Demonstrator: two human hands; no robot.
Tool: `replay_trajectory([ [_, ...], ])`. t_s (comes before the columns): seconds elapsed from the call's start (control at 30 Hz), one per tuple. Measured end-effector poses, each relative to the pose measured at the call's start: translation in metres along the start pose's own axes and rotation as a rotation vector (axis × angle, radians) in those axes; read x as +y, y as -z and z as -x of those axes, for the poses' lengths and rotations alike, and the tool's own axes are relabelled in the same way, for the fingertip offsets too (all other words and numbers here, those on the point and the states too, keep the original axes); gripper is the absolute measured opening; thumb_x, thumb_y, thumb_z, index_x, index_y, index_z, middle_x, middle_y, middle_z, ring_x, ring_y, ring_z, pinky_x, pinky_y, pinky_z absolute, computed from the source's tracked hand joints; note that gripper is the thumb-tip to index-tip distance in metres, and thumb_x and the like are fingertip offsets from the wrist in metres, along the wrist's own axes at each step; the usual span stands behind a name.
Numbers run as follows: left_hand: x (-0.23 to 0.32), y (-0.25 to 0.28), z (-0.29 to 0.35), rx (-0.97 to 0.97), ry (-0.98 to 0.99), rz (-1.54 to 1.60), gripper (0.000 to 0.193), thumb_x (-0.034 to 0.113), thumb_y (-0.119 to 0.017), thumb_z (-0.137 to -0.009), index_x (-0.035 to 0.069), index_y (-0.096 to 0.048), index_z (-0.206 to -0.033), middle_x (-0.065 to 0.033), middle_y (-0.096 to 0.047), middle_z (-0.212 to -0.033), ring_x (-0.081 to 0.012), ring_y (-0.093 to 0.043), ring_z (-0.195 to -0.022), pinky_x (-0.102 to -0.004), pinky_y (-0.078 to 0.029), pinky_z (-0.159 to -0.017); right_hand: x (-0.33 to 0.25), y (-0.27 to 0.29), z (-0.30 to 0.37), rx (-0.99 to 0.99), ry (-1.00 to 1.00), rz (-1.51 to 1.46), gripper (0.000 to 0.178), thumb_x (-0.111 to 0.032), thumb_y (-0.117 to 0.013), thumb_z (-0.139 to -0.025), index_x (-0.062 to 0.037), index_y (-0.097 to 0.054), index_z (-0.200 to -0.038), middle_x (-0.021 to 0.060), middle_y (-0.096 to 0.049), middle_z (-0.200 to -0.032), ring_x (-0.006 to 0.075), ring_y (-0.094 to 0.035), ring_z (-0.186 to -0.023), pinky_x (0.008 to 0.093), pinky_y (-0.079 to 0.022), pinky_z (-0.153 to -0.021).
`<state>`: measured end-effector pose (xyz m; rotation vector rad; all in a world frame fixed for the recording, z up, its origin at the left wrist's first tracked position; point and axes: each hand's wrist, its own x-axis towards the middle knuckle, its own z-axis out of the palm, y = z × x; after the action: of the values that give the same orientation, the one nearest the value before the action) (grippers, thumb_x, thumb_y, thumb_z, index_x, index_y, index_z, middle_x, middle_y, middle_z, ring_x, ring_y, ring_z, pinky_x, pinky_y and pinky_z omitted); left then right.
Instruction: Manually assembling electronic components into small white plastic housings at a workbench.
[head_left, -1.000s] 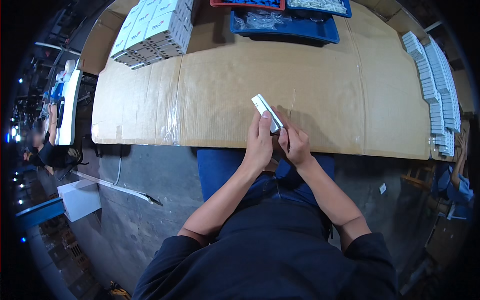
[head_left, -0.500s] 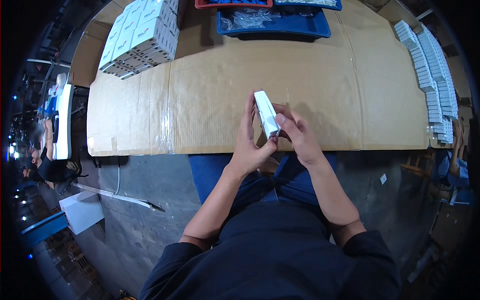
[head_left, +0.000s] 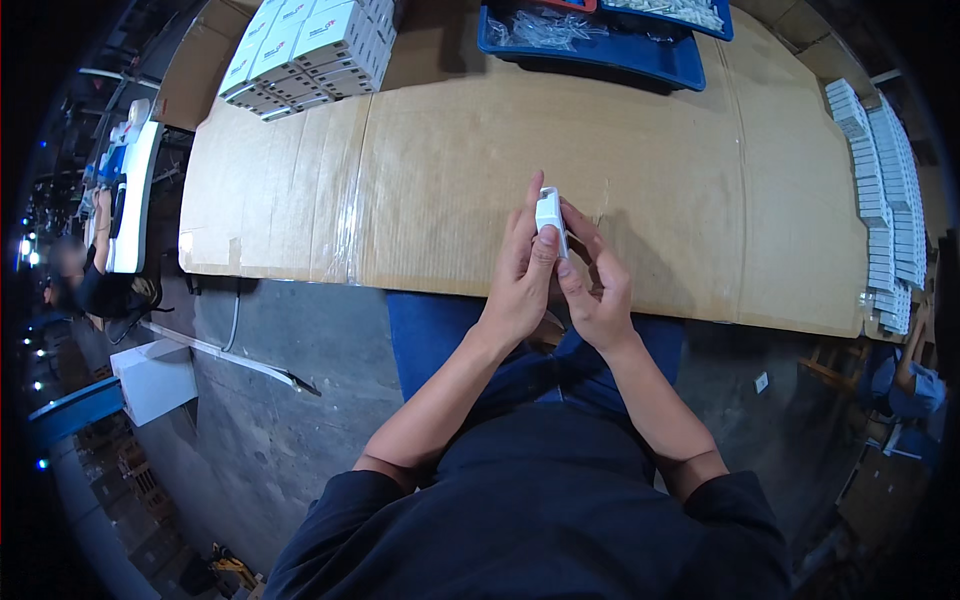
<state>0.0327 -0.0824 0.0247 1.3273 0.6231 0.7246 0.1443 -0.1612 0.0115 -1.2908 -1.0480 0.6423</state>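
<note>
Between my two hands, above the near edge of the cardboard-covered table [head_left: 440,170], is a small white box [head_left: 547,214]. It stands on edge, and a small dark gap shows at its far end. My left hand [head_left: 520,275] grips it from the left, with the thumb on the near part and a finger stretched along the side. My right hand [head_left: 602,292] closes on the right side, its thumb near the lower end and its fingers curled behind. The underside of the box is hidden by my fingers.
At the far left stands a block of stacked white boxes [head_left: 310,52]. A blue tray [head_left: 655,66] with clear plastic bags [head_left: 545,32] lies at the back. Rows of small white boxes [head_left: 872,190] line the right edge. Other people work at the far left and far right.
The box has been turned so its other end faces away. My left thumb has moved up onto it, and my right thumb has slid lower. The head view has shifted slightly.
</note>
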Motion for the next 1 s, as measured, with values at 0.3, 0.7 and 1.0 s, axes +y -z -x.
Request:
replay_trajectory([
  [0.3, -0.002, -0.003, -0.001, 0.065, -0.187, -0.140, 0.070, 0.044, -0.044, -0.110, -0.005, -0.030, -0.158, -0.0182, -0.050, -0.129, -0.0260, -0.051, -0.118, -0.0367, -0.040, -0.106, 0.001, -0.002, 0.004, -0.002, 0.171, 0.237, 0.049, -0.023, -0.050, -0.107, 0.0043, -0.051, -0.147, 0.0273, -0.051, -0.150, 0.0409, -0.060, -0.130, 0.0415, -0.050, -0.106],
  [0.7, -0.006, 0.002, -0.004, 0.114, -0.381, -0.236, 0.074, 0.048, -0.045, -0.107, -0.006, -0.032, -0.156, -0.0214, -0.049, -0.130, -0.0312, -0.049, -0.122, -0.0407, -0.038, -0.108, 0.001, -0.011, 0.000, 0.000, 0.033, -0.178, 0.054, -0.033, -0.043, -0.111, 0.0030, -0.045, -0.151, 0.0221, -0.048, -0.153, 0.0333, -0.048, -0.142, 0.0415, -0.037, -0.118],
  [1.0, 0.021, -0.006, 0.004, -0.037, -0.361, -0.268, 0.087, 0.061, -0.049, -0.101, -0.005, -0.035, -0.157, -0.0252, -0.046, -0.138, -0.0335, -0.052, -0.122, -0.0430, -0.041, -0.106, -0.001, -0.001, 0.004, -0.104, -0.821, -1.119, 0.057, -0.053, -0.049, -0.107, -0.0124, -0.049, -0.146, 0.0071, -0.060, -0.134, 0.0192, -0.058, -0.124, 0.0408, -0.048, -0.106],
])
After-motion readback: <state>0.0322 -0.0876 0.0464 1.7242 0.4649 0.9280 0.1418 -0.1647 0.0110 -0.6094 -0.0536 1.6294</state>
